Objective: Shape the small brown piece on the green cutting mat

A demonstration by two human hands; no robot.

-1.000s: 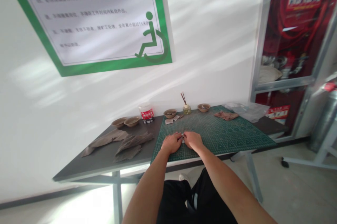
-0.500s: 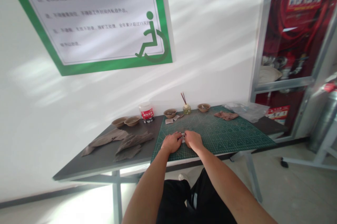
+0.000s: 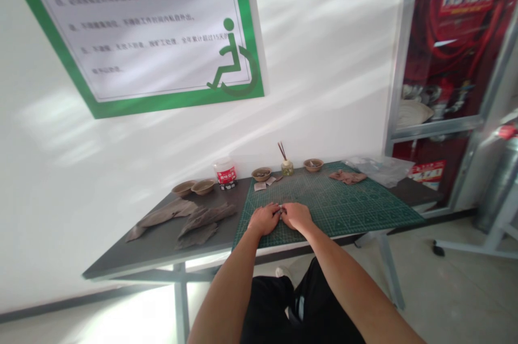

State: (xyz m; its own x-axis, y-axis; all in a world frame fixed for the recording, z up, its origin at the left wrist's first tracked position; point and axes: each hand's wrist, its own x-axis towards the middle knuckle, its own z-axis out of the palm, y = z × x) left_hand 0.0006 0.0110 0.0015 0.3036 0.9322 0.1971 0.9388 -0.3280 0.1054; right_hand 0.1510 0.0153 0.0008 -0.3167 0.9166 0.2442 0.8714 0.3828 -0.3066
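Two grips: our left hand [image 3: 265, 219] and right hand [image 3: 297, 216] pinch a pale piece [image 3: 281, 210] (fingers hide most) on the green mat [image 3: 332, 206]. Beyond, we note a reed diffuser [image 3: 287, 168] between two bowls [image 3: 261, 177].

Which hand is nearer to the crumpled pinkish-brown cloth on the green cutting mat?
Right. The right hand is left of the pinkish-brown cloth and closer to the camera; the left hand is farther left, on the right hand's far side from the cloth.
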